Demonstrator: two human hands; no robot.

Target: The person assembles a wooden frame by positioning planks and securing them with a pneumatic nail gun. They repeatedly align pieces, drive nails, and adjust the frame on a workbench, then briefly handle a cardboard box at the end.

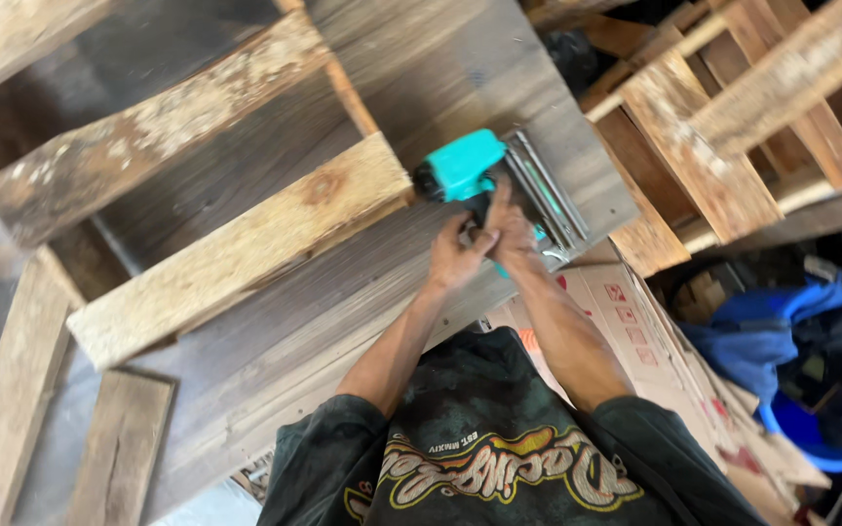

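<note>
Both hands — left [454, 259], right [509, 232] — gripping the teal nail gun [468, 168], fingers curled tight round its black handle, pressing against the grey board [343, 282] — steel magazine alongside.

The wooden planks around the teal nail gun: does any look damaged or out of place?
Yes. The upper-left plank has white, flaky patches, as if weathered or mouldy. Both hands, left hand and right hand, hold the teal nail gun; it looks intact.
</note>
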